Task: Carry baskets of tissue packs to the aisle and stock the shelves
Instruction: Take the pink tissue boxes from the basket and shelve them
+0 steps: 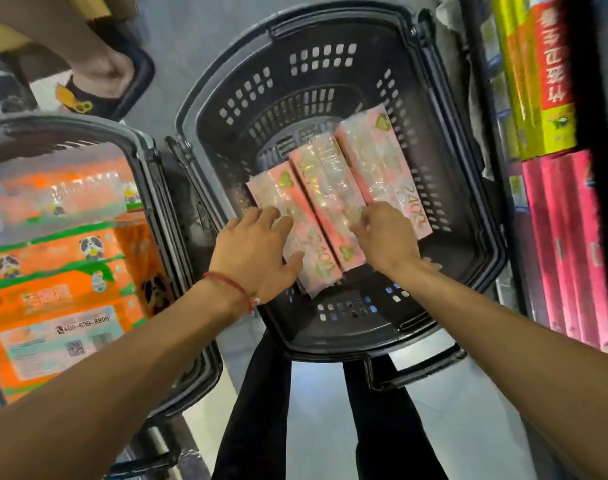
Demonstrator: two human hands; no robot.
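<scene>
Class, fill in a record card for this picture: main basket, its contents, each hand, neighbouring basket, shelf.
main basket: dark basket, between the person's arms
contents: three pink tissue packs, side by side
left hand: lies flat on the leftmost pack
right hand: fingers curled on the middle pack
neighbouring basket: second basket at left, filled with orange tissue packs
shelf: red boxes and yellow boxes, at right

Fairly bright, even light is falling from overhead, glinting off the plastic wrap of the pink packs and shining pale on the floor, while the black basket is lying dim inside. The wide lens is bending the edges, curving the shelf boxes at the right, and motion blur is smearing the orange packs at the left.
</scene>
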